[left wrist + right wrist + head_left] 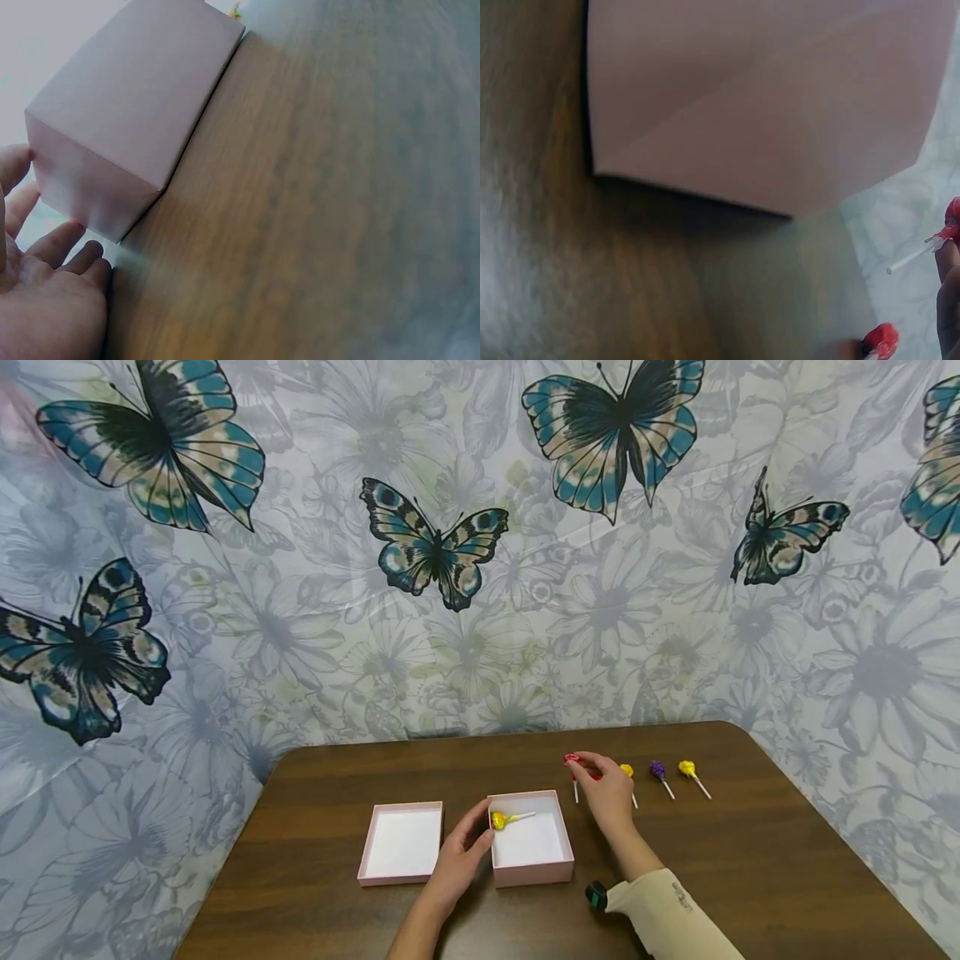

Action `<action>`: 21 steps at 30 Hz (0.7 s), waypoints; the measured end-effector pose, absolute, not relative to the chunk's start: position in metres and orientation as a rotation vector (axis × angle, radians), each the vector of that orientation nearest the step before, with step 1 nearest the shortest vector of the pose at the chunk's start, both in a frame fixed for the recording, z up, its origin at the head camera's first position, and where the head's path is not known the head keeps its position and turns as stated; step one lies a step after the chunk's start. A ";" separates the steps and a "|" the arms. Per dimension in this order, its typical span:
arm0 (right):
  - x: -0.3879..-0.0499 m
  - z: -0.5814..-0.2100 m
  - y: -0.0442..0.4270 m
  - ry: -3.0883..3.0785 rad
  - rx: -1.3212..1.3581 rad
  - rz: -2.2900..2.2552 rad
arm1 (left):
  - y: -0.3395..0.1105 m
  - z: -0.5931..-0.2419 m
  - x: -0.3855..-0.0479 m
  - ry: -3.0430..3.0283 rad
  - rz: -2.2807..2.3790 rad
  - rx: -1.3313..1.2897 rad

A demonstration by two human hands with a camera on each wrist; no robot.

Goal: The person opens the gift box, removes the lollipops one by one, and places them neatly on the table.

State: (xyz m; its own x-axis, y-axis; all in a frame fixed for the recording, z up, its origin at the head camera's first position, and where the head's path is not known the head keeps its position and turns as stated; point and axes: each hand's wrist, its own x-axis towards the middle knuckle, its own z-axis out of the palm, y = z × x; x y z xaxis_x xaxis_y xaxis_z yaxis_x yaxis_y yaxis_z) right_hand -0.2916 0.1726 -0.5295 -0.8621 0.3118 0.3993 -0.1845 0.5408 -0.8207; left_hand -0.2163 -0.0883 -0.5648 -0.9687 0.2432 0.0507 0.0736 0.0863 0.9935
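Note:
A pink box [532,872] with a white inside holds one yellow lollipop [501,820] by its left wall. My left hand [459,860] rests its fingertips against the box's left side; the left wrist view shows the loosely extended fingers [56,244] touching the pink wall. Beyond the box's far right corner, my right hand [606,789] pinches a red lollipop [572,758]. In the right wrist view this red lollipop [952,217] has its white stick pointing left. Another red-wrapped piece [883,339] shows at that view's bottom edge, partly cut off.
Left of the box lies a shallow white-lined pink lid [401,843]. Right of my right hand are a yellow lollipop [626,770], partly hidden, a purple lollipop [657,769] and another yellow lollipop [687,767] on the brown table [315,827]. A butterfly-print cloth [465,668] hangs behind.

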 end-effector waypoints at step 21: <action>-0.314 -0.546 0.164 -2.507 -0.194 1.031 | -0.089 -0.564 -0.219 2.212 2.030 0.323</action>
State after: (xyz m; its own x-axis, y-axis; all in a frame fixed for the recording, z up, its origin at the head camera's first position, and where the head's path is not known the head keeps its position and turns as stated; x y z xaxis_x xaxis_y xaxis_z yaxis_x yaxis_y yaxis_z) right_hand -0.3140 0.1638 -0.5463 -0.9017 0.2820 0.3276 -0.0301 0.7150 -0.6984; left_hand -0.2188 -0.0887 -0.5642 -0.9697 0.2381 0.0542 0.0744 0.0767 0.9943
